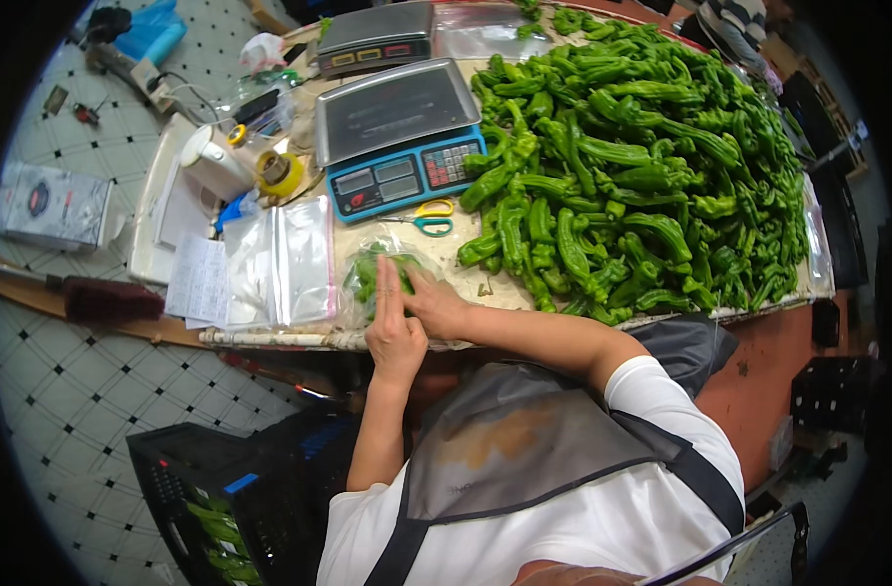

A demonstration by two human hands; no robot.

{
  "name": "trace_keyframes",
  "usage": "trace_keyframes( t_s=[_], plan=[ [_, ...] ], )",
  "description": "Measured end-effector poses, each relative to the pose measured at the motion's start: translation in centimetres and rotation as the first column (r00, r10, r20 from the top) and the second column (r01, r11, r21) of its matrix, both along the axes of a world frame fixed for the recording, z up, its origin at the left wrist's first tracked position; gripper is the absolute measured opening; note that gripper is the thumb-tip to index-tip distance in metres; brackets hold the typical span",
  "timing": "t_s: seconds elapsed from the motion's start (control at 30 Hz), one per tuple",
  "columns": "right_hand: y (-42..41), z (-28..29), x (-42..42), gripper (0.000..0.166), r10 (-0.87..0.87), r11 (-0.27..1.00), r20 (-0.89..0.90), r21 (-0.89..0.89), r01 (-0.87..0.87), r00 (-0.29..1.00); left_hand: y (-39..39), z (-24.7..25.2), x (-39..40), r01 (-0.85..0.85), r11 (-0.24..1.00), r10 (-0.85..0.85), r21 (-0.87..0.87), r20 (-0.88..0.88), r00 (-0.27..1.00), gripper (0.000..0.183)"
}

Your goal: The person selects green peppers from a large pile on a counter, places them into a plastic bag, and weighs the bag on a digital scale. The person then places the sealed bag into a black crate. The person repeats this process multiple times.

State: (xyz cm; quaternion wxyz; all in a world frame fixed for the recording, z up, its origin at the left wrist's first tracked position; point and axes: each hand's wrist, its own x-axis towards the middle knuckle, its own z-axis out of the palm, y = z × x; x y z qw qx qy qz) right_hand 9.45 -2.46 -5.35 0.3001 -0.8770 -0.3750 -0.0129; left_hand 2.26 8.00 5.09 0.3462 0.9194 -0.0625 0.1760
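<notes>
A clear plastic bag with green peppers (361, 275) lies at the table's near edge. My left hand (396, 340) rests on it with two fingers stretched out. Beside it, my right hand (435, 304) touches the bag's right side, its fingertips partly hidden behind the left hand. Just beyond the bag are scissors with yellow and teal handles (432, 217). A blue digital scale with a metal tray (398, 110) stands behind them. The large heap of long green peppers (636, 168) spreads to the right. Left of the bag lie flat clear zip bags (299, 264).
Papers with writing (197, 282), a white kettle-like container (215, 161) and yellow tape (279, 173) are at the left. A second scale (376, 36) stands farther back. Black crates (197, 469) holding bagged peppers sit low at left. Another person (731, 29) is at the far right.
</notes>
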Motion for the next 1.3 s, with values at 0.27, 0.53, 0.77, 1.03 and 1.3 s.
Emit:
trace_keyframes(
  t_s=[0.27, 0.53, 0.77, 1.03, 1.3],
  plan=[
    [0.2, 1.0, 4.2, 0.077, -0.138, 0.99, 0.197, 0.059, 0.129, 0.971, -3.6, 0.4, -0.5, 0.189, 0.981, -0.189, 0.041, 0.005, 0.982, 0.087],
    [-12.9, 8.1, -2.1, 0.041, -0.31, 0.947, 0.304, 0.184, 0.264, 0.901, -1.7, -2.0, -0.7, 0.069, 0.996, -0.068, 0.049, -0.022, 0.997, 0.082],
    [-24.3, 3.9, -3.4, 0.065, -0.578, 0.775, 0.274, -0.113, 0.622, 0.769, -2.8, -3.0, -0.9, 0.099, 0.992, -0.098, 0.078, -0.017, 0.995, 0.083],
    [-16.5, 4.0, 1.3, 0.09, -0.743, 0.659, 0.101, -0.062, 0.75, 0.661, -2.9, -2.8, -1.3, 0.101, 0.993, -0.098, 0.066, -0.053, 0.994, 0.081],
    [-13.7, 6.0, 3.0, 0.115, -0.763, 0.59, 0.003, -0.403, 0.7, 0.646, -2.9, -3.2, -1.8, 0.068, 0.994, -0.069, 0.09, 0.005, 0.998, 0.08]
  ],
)
